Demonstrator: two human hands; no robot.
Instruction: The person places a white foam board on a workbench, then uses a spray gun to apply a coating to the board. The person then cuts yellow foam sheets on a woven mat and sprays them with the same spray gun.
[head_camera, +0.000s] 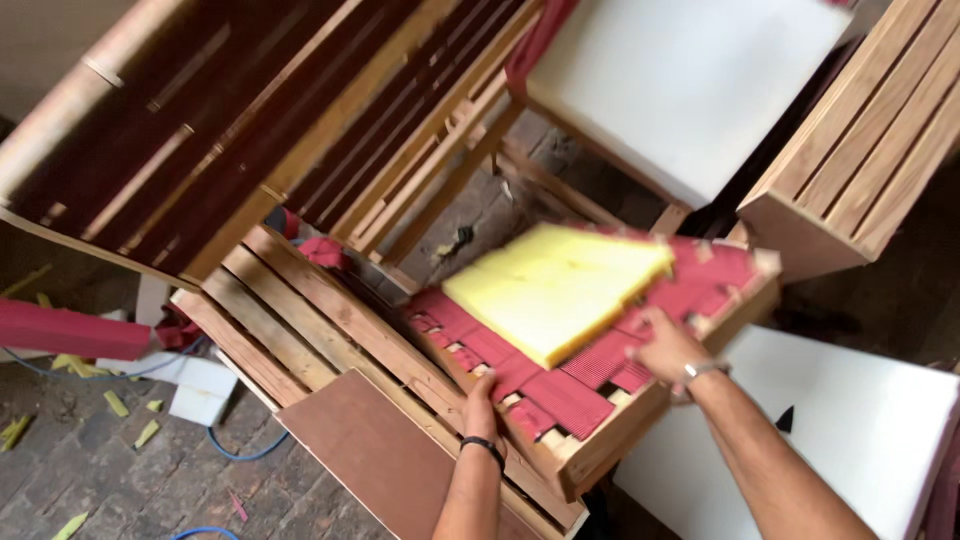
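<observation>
A wooden seat frame laced with red webbing straps is tilted in front of me, and a yellow foam slab lies on top of it. My left hand grips the frame's near left edge, a black band on its wrist. My right hand rests on the red webbing beside the foam's right edge, holding the frame; a metal watch shows on that wrist. The frame leans over a slatted wooden pallet.
A brown board lies on the pallet's near end. White panels sit at the lower right and top. Slatted wooden frames stand at the upper left and right. Yellow foam scraps and a blue cable litter the brick floor.
</observation>
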